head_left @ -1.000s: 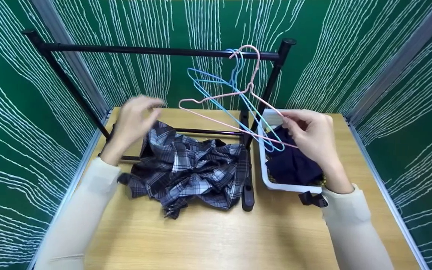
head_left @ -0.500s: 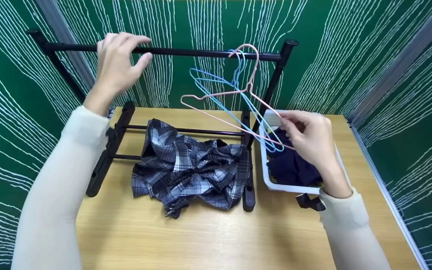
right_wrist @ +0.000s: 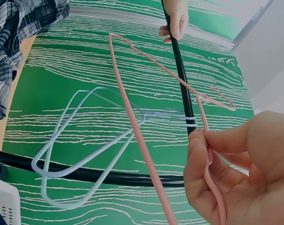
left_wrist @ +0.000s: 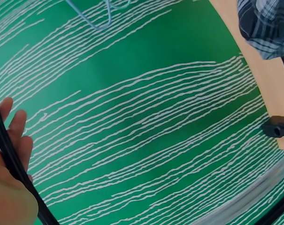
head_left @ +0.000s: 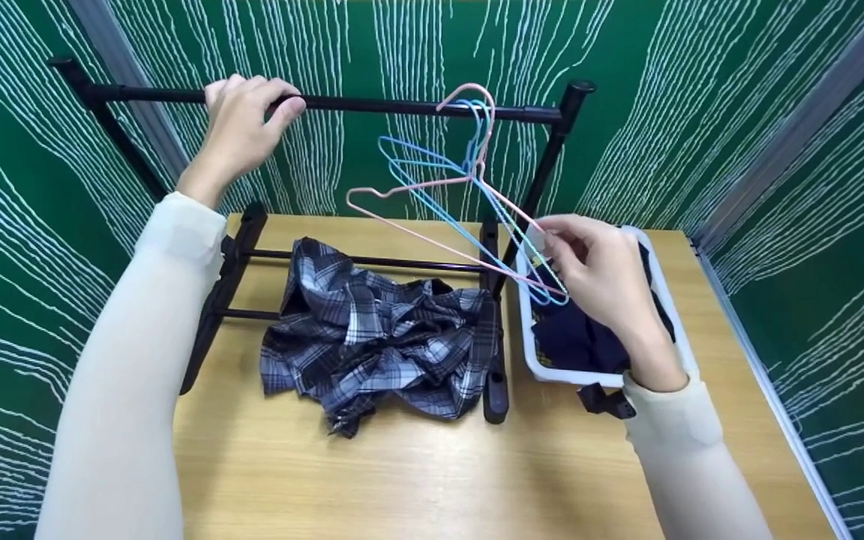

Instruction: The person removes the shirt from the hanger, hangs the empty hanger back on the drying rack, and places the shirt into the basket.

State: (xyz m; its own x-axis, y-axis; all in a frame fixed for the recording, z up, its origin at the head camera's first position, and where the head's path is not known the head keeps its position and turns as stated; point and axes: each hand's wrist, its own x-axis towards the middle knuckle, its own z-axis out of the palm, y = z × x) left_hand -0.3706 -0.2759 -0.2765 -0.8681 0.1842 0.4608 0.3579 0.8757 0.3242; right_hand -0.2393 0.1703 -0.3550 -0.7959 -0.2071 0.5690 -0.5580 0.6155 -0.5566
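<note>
In the head view my left hand (head_left: 248, 124) grips the black top rail (head_left: 387, 106) of a clothes rack, left of its middle, fingers over the rail and thumb in front. The left wrist view shows fingertips beyond the rail. My right hand (head_left: 601, 262) pinches the right arm of a pink hanger (right_wrist: 140, 139) between thumb and fingers. The pink hook is up at the rail, near its right end. Thin blue hangers (right_wrist: 91, 158) hang from the rail just behind the pink one. A crumpled dark plaid shirt (head_left: 387, 345) lies over the rack's base.
A white basket (head_left: 574, 376) with dark navy clothes (head_left: 582, 345) stands right of the rack, under my right hand. The rack's black feet (head_left: 496, 390) rest on the wooden table (head_left: 432, 480). Green walls with white streaks enclose the back and sides.
My left hand has risen from above the shirt to the top rail and settled on it. The right hand has shifted slightly left, bringing the pink hanger and its hook along.
</note>
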